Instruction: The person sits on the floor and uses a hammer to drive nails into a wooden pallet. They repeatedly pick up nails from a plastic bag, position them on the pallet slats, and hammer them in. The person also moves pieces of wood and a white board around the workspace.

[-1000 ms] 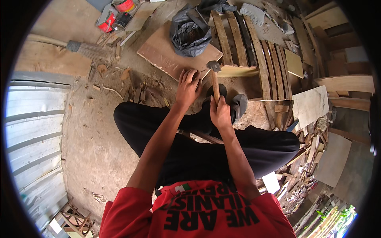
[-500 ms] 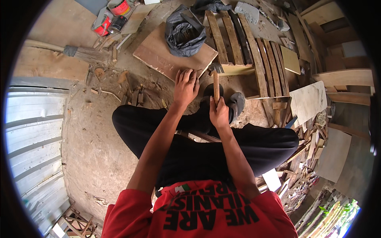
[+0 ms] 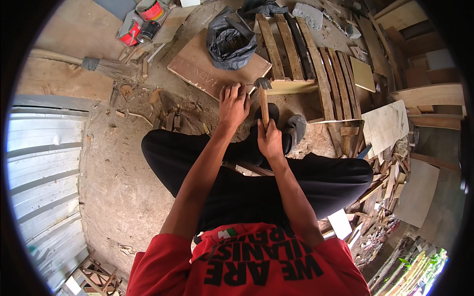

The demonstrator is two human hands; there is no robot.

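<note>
My right hand [image 3: 270, 139] is wrapped round the wooden handle of a hammer [image 3: 264, 106], whose dark metal head points away from me. At the near right corner of a flat brown wooden box or panel [image 3: 192, 64], my left hand [image 3: 233, 107] rests with its fingers bent and drawn together. A thin, dark, nail-like piece shows at its fingertips, pointing toward the hammer head; it is too small to make out fully. The hammer head is just right of these fingertips, by the box's edge. A black plastic bag [image 3: 229, 44] sits open on top of the box.
Right of the box stands a slatted wooden pallet [image 3: 308, 54]. A broom [image 3: 101, 66] and red paint cans [image 3: 130, 30] are at the far left, near a corrugated metal sheet [image 3: 44, 158]. Wood scraps [image 3: 390, 180] pile up on the right. My shoes [image 3: 295, 129] are below the hammer.
The hammer head has swung slightly left, toward my left hand's fingertips, and its handle now leans left. My left hand stays at the box's corner. The view has shifted slightly.
</note>
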